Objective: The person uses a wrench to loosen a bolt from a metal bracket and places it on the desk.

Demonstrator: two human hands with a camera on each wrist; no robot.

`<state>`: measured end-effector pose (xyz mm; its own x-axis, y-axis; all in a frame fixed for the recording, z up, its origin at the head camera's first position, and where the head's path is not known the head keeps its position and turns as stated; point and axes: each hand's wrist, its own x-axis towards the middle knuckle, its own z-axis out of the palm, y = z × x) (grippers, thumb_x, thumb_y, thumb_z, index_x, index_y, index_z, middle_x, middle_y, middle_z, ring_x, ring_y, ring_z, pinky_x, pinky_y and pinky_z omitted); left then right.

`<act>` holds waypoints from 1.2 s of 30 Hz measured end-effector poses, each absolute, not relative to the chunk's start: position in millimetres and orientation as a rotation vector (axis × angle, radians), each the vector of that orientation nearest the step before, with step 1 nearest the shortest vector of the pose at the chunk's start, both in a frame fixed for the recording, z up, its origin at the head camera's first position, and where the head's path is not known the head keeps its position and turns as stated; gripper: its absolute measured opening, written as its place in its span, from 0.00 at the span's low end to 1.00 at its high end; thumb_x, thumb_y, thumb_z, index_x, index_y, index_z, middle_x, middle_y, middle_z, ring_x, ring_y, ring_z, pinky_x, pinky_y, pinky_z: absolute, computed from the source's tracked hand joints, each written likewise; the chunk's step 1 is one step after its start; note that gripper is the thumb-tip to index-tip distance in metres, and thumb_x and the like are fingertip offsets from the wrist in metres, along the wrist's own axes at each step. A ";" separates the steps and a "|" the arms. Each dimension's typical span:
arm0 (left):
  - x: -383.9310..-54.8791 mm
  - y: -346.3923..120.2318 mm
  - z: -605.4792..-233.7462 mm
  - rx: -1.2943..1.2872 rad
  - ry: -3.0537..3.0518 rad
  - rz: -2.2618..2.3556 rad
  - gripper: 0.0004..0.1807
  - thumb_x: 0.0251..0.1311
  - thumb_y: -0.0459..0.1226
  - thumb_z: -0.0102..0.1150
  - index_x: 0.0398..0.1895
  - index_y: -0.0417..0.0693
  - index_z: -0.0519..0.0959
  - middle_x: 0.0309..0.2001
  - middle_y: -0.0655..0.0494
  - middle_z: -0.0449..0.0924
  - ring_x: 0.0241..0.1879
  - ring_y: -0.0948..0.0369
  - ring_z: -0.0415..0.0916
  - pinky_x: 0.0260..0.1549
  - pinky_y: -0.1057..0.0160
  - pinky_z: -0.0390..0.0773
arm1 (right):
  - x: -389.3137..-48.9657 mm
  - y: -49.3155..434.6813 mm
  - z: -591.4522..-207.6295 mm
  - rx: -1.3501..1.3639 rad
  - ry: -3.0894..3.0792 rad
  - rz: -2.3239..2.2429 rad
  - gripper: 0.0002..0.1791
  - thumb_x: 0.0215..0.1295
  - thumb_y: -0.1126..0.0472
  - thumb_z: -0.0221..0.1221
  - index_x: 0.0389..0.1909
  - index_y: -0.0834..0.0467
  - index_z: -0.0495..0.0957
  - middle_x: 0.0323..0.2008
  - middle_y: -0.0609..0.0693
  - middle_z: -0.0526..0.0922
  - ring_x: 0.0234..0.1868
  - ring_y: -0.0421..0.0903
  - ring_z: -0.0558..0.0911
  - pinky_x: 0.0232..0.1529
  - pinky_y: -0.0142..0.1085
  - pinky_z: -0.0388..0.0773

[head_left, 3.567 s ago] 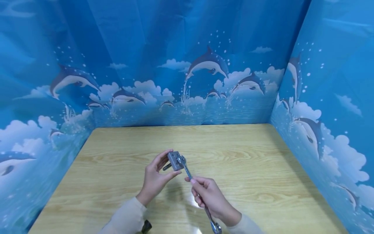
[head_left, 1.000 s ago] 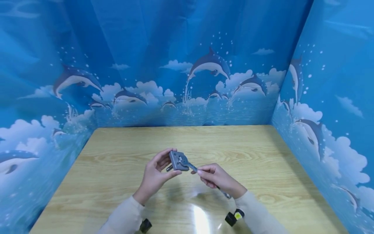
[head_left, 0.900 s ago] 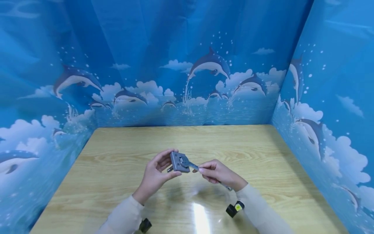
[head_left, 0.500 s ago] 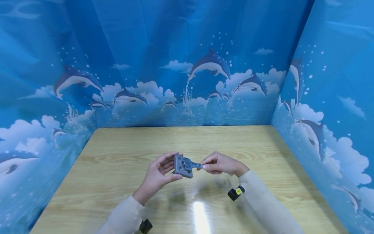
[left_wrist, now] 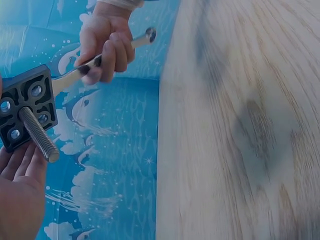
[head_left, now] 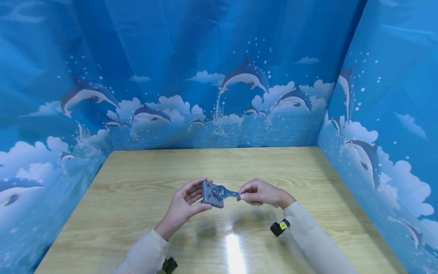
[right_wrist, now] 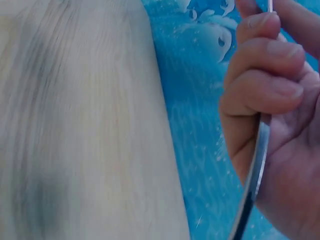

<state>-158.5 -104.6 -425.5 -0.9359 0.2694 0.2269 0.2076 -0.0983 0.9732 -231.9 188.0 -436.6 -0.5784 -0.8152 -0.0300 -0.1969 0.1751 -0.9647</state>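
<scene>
My left hand (head_left: 184,203) grips a small square grey plate (head_left: 208,198) by its edges, above the table. In the left wrist view, a threaded bolt (left_wrist: 39,135) sticks out of the plate's ribbed, holed side. My right hand (head_left: 261,193) pinches a metal wrench (head_left: 232,194) by the shank, which points right. The wrench's ring end is at the middle of the plate's other face; whether it sits fully round the bolt head I cannot tell. In the right wrist view, curled fingers (right_wrist: 265,92) lie over the wrench handle (right_wrist: 257,165).
Beneath both hands is a wood-grain table (head_left: 154,167) with a bright reflection near its front. Blue dolphin-print sheets (head_left: 178,76) stand behind and at both sides. Black wrist-worn cameras (head_left: 278,227) hang at both sleeves.
The wrench has swung from pointing toward me to pointing right, as my right hand rose and moved right. Lately its ring end has shifted slightly right relative to the plate.
</scene>
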 end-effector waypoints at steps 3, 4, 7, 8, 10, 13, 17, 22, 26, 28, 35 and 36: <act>-159.9 -106.5 -427.2 0.484 2.091 2.230 0.42 0.39 0.28 0.75 0.63 0.40 0.68 0.61 0.44 0.73 0.59 0.55 0.74 0.58 0.64 0.75 | -232.9 196.7 -442.1 -0.865 1.944 -1.427 0.14 0.73 0.58 0.51 0.42 0.65 0.79 0.17 0.49 0.72 0.13 0.38 0.64 0.10 0.39 0.58; -160.1 -107.1 -427.7 0.463 2.095 2.228 0.42 0.38 0.28 0.75 0.63 0.40 0.69 0.61 0.45 0.74 0.59 0.55 0.74 0.58 0.64 0.75 | -233.4 199.8 -444.4 -0.828 1.949 -1.432 0.15 0.73 0.58 0.51 0.43 0.66 0.78 0.18 0.52 0.73 0.14 0.39 0.66 0.11 0.38 0.61; -160.5 -108.6 -429.3 0.422 2.097 2.222 0.42 0.38 0.28 0.75 0.63 0.41 0.69 0.61 0.46 0.74 0.60 0.53 0.73 0.58 0.65 0.75 | -235.3 208.4 -452.1 -0.706 1.953 -1.444 0.18 0.73 0.57 0.51 0.46 0.71 0.75 0.26 0.58 0.77 0.21 0.41 0.73 0.18 0.34 0.73; -160.6 -109.0 -429.8 0.413 2.097 2.221 0.43 0.38 0.28 0.75 0.63 0.41 0.69 0.61 0.46 0.74 0.60 0.53 0.73 0.58 0.65 0.75 | -236.0 211.2 -454.6 -0.656 1.948 -1.451 0.19 0.73 0.57 0.51 0.47 0.73 0.74 0.28 0.59 0.78 0.23 0.41 0.76 0.22 0.33 0.77; -160.7 -109.5 -430.4 0.394 2.104 2.215 0.43 0.38 0.28 0.75 0.63 0.42 0.69 0.61 0.46 0.74 0.60 0.52 0.72 0.58 0.65 0.75 | -237.0 216.0 -459.6 -0.555 1.946 -1.468 0.20 0.72 0.59 0.52 0.49 0.76 0.71 0.31 0.60 0.80 0.28 0.43 0.79 0.30 0.35 0.82; -160.9 -110.4 -431.2 0.360 2.118 2.207 0.43 0.38 0.28 0.76 0.63 0.42 0.69 0.61 0.47 0.74 0.60 0.52 0.72 0.58 0.66 0.75 | -238.1 222.4 -467.4 -0.384 1.969 -1.501 0.19 0.71 0.63 0.53 0.50 0.77 0.71 0.33 0.59 0.80 0.31 0.45 0.81 0.36 0.37 0.86; -161.0 -111.0 -431.0 0.324 2.139 2.197 0.43 0.38 0.28 0.76 0.63 0.43 0.69 0.61 0.48 0.74 0.59 0.53 0.73 0.58 0.67 0.75 | -238.9 229.7 -476.6 -0.202 2.022 -1.544 0.16 0.70 0.66 0.52 0.49 0.77 0.71 0.33 0.59 0.79 0.30 0.44 0.81 0.34 0.35 0.85; -161.3 -110.7 -430.3 0.305 2.161 2.185 0.43 0.37 0.28 0.76 0.63 0.43 0.69 0.61 0.49 0.74 0.59 0.53 0.73 0.57 0.67 0.75 | -238.5 233.5 -485.6 -0.086 2.203 -1.474 0.13 0.66 0.66 0.57 0.45 0.73 0.77 0.26 0.49 0.78 0.26 0.40 0.77 0.26 0.29 0.79; -161.7 -110.6 -430.3 0.304 2.176 2.167 0.43 0.37 0.29 0.76 0.63 0.44 0.70 0.61 0.49 0.74 0.59 0.53 0.73 0.57 0.67 0.75 | -237.4 235.0 -490.1 -0.036 2.287 -1.420 0.11 0.63 0.66 0.60 0.42 0.71 0.79 0.24 0.46 0.76 0.23 0.39 0.74 0.23 0.27 0.77; -161.9 -110.4 -430.5 0.306 2.180 2.161 0.43 0.37 0.29 0.76 0.63 0.45 0.70 0.61 0.49 0.74 0.59 0.53 0.73 0.57 0.68 0.75 | -237.3 235.9 -491.2 -0.015 2.296 -1.409 0.11 0.63 0.67 0.60 0.41 0.72 0.79 0.24 0.47 0.76 0.22 0.38 0.74 0.22 0.26 0.77; -162.7 -109.3 -431.9 0.324 2.208 2.148 0.42 0.37 0.30 0.76 0.63 0.45 0.70 0.60 0.50 0.75 0.59 0.54 0.74 0.57 0.68 0.75 | -238.8 236.0 -494.2 0.072 2.395 -1.333 0.08 0.59 0.68 0.63 0.37 0.69 0.80 0.25 0.51 0.79 0.21 0.38 0.76 0.22 0.25 0.78; -162.7 -108.8 -432.0 0.333 2.211 2.147 0.43 0.37 0.30 0.76 0.63 0.45 0.70 0.60 0.50 0.75 0.59 0.54 0.74 0.57 0.68 0.75 | -238.6 235.7 -494.7 0.070 2.428 -1.309 0.07 0.59 0.68 0.63 0.36 0.69 0.80 0.25 0.51 0.80 0.21 0.38 0.76 0.22 0.25 0.78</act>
